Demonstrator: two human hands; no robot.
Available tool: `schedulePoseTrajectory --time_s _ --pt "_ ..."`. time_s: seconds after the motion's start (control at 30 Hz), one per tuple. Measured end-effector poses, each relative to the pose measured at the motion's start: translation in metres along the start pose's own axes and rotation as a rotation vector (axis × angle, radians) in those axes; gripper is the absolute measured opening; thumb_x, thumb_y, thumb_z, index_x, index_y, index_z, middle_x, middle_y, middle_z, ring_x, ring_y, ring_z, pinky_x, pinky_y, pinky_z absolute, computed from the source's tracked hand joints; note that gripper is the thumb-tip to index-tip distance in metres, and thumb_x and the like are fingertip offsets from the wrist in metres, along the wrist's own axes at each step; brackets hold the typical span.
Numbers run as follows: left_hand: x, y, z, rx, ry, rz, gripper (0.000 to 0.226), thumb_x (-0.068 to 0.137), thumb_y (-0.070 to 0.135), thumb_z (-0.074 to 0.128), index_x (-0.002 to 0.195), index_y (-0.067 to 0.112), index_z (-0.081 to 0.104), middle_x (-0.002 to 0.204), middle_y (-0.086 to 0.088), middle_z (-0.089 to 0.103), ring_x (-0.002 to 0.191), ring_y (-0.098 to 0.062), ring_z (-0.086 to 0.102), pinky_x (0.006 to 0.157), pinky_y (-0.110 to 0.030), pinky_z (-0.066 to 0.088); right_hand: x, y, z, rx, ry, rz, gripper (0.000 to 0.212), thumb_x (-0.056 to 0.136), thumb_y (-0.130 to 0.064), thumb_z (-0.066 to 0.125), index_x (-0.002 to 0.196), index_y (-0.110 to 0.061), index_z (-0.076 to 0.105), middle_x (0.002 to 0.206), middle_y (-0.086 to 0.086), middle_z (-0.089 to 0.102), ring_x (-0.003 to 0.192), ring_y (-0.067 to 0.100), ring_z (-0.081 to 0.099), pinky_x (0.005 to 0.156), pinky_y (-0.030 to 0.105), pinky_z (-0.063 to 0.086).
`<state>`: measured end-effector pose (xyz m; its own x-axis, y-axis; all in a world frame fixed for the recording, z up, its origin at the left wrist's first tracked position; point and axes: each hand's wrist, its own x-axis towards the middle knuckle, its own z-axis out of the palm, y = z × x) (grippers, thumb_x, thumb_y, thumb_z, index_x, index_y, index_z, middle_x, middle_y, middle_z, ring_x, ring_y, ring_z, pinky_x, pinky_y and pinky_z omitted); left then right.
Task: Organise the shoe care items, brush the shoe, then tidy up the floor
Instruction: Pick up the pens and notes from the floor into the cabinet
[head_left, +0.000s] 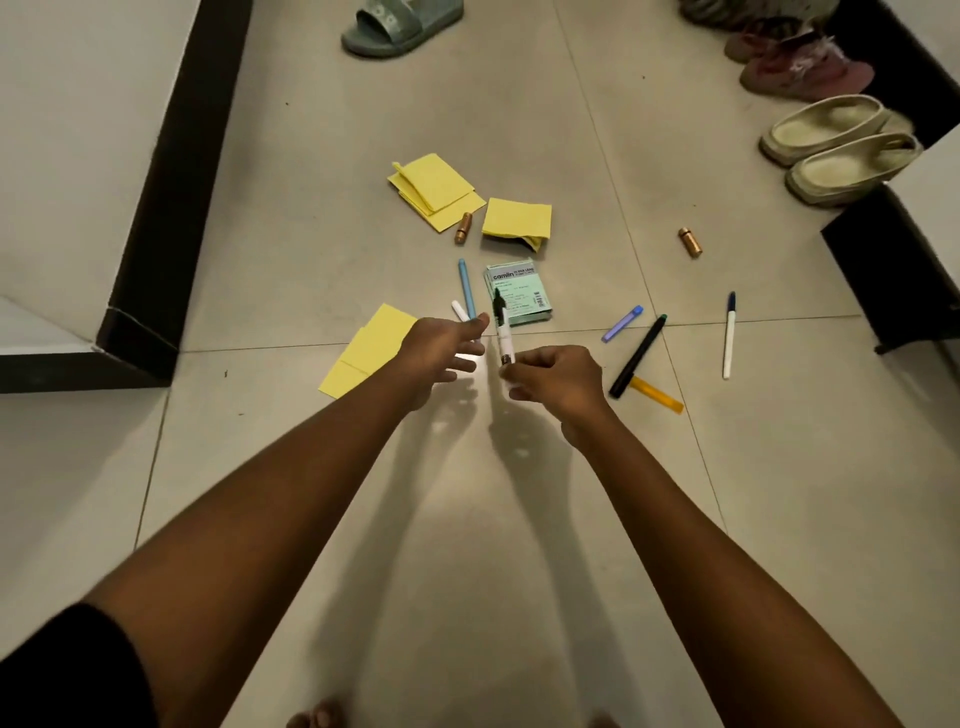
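Right hand pinches the white pen, its black cap pointing to twelve o'clock over the green lead box. Left hand hovers loosely spread, holding nothing. A blue pen lies at its one o'clock and yellow paper at nine.

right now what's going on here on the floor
A person appears to be gathering stationery off the floor. The right hand pinches a white pen with a black cap; the left hand, open, reaches toward a blue pen. Around them lie yellow papers, a green box, two batteries and more pens; shoes sit beyond.
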<state>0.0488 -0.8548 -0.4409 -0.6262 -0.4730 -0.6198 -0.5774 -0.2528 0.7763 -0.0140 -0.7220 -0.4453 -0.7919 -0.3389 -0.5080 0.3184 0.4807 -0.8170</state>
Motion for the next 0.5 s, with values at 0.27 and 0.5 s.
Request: schedulePoseTrajectory --time_s 0.27,0.5 --pt "0.009 -0.018 -0.029 -0.134 0.175 -0.032 0.029 0.084 0.035 0.068 0.095 0.009 0.063 0.09 -0.001 0.061 0.079 -0.018 0.055 0.071 -0.03 0.046 0.006 -0.004 0.026 -0.005 -0.186 -0.201 0.029 0.071 -0.007 0.08 0.099 -0.005 0.072 0.076 0.005 0.07 0.063 0.014 0.066 0.078 0.028 0.058" --pt "0.015 -0.02 -0.062 -0.187 0.251 0.051 0.012 0.092 0.021 0.059 0.088 0.011 0.064 0.087 -0.005 0.063 0.071 -0.016 0.06 0.065 -0.024 0.046 0.024 -0.016 0.05 -0.17 -0.257 -0.339 0.02 0.079 -0.006 0.073 0.099 -0.002 0.072 0.086 0.014 0.071 0.068 0.017 0.066 0.08 0.029 0.056"
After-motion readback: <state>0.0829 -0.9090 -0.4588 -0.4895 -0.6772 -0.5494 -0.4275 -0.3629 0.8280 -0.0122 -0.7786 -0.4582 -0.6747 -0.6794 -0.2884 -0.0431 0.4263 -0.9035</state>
